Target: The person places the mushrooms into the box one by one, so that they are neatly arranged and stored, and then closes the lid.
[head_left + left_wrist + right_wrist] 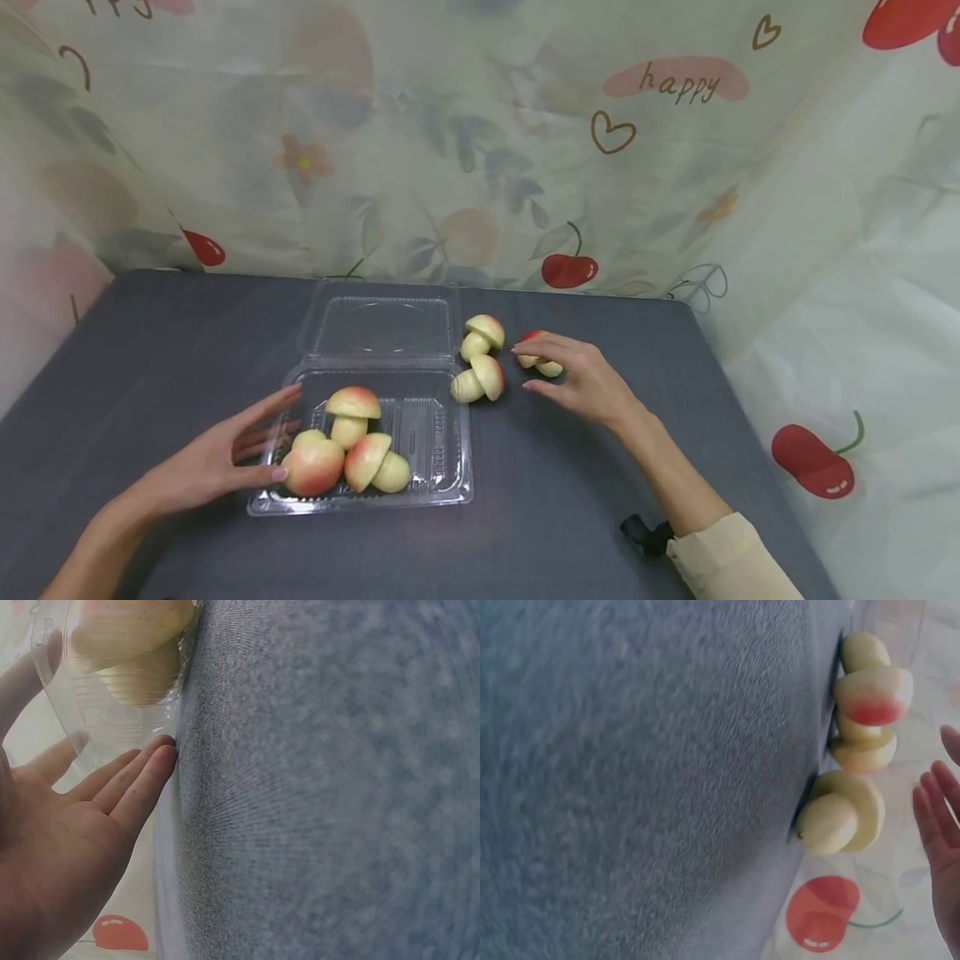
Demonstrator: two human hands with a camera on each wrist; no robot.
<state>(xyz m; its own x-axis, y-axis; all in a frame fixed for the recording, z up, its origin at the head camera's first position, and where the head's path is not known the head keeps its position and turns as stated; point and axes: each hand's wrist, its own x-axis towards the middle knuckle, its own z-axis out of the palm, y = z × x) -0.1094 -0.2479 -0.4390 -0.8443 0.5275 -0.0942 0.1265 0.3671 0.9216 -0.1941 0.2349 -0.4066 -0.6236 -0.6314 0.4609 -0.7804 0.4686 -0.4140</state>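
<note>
A clear plastic clamshell box (457,492) lies with its lid (384,325) folded back. Three cream and red toy mushrooms (315,468) sit inside its base. My left hand (202,462) is at the box's left side, fingers straight and spread along the wall, the thumb near one mushroom. To the right of the box, two mushrooms (487,377) lie close together. Another mushroom (551,367) is partly hidden behind my right hand (588,383), whose fingers and thumb are apart around it. In the right wrist view a gap shows between that mushroom (864,806) and the right hand (945,840).
The grey tabletop (525,508) extends around the box. A patterned curtain (420,167) hangs behind and beside the table. A dark device (645,533) is at the right wrist, by a beige sleeve (727,558).
</note>
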